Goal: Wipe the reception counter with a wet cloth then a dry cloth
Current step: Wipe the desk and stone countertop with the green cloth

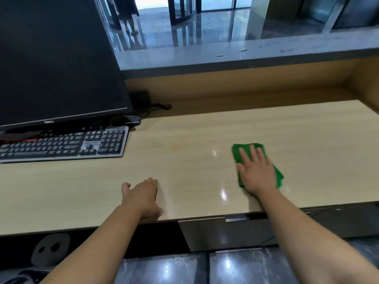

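A green cloth lies flat on the light wood counter, right of centre. My right hand presses on it with straight, spread fingers, covering most of the cloth. A wet sheen shows on the wood left of the cloth. My left hand rests on the counter near its front edge, fingers bent downward against the surface and holding nothing. No second cloth is in view.
A black monitor and a keyboard stand at the left, with cables and a small black box behind. A raised grey stone ledge runs along the back. A dark drawer unit sits under the front edge.
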`<state>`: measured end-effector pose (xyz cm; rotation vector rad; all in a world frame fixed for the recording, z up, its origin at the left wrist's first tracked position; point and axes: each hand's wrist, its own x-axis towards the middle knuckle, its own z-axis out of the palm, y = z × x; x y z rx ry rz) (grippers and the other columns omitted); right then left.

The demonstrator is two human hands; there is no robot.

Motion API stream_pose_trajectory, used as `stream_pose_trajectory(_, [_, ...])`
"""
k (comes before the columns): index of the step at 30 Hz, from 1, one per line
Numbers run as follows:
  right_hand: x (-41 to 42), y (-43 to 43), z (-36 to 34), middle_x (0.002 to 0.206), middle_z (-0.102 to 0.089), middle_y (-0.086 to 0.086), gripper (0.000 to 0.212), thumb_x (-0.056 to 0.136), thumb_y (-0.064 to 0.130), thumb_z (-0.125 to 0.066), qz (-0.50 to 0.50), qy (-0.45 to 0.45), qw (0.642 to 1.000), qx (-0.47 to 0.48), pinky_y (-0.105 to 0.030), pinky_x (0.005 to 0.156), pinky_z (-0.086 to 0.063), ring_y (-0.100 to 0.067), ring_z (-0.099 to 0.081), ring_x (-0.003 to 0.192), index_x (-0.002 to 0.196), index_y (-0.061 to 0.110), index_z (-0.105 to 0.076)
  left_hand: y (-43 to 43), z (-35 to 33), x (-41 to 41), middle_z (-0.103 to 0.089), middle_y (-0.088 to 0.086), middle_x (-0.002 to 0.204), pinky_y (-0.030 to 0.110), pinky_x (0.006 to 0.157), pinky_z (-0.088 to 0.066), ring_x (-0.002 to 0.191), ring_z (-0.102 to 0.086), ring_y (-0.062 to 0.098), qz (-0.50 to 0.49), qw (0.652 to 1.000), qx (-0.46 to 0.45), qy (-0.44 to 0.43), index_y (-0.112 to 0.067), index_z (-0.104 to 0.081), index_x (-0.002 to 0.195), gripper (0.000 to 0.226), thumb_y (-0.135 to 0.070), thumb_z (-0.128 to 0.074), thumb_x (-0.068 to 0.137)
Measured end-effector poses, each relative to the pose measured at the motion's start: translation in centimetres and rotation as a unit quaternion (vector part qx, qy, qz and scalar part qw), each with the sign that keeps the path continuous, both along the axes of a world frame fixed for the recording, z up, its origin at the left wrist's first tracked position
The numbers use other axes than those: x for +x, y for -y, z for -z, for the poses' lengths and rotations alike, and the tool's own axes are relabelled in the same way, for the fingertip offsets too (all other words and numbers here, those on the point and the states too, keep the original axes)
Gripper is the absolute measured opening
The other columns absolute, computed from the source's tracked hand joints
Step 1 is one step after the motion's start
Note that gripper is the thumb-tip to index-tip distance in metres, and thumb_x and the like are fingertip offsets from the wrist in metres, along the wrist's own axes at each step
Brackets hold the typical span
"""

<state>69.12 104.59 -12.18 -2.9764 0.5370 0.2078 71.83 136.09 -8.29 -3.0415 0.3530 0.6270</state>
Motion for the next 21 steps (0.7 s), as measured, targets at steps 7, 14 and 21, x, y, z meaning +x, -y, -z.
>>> stream_pose_trajectory(7, [-0.6,-0.7,0.1,0.162,0.013,-0.009,0.058,0.103,0.04,-0.015,0.109,-0.019,0.994,0.017,-0.046,0.121,-0.002,-0.029,0.009,0.15,0.155,0.027,0.008,-0.3,0.3,0.3,-0.043,-0.01,0.095,0.043,0.098,-0.02,0.102,-0.05,0.01,0.022,1.0,0.007,0.006,-0.026,-0.042,0.094,0.04,-0.041,-0.066,0.065])
stream_pose_trajectory(14, [-0.7,-11.3,0.6,0.161,0.016,-0.011,0.06,0.103,0.041,-0.014,0.09,-0.011,0.996,0.026,-0.05,0.12,0.0,-0.031,0.013,0.149,0.154,0.024,0.013,-1.0,0.0,-0.3,-0.048,-0.014,0.114,0.037,0.097,-0.02,0.111,-0.044,0.01,0.003,0.997,-0.08,-0.003,-0.025,-0.045,0.107,0.042,-0.037,-0.064,0.071])
stream_pose_trajectory(21, [-1.0,-21.5,1.0,0.159,0.021,-0.009,0.057,0.104,0.039,-0.01,-0.105,-0.005,0.993,0.05,-0.051,0.117,0.008,-0.033,0.017,0.147,0.153,0.023,0.015,-6.9,0.1,-1.3,-0.017,-0.01,0.159,0.034,0.111,-0.005,0.145,-0.014,0.002,-0.086,0.988,-0.123,0.045,-0.028,-0.025,0.151,0.069,-0.011,-0.048,0.087])
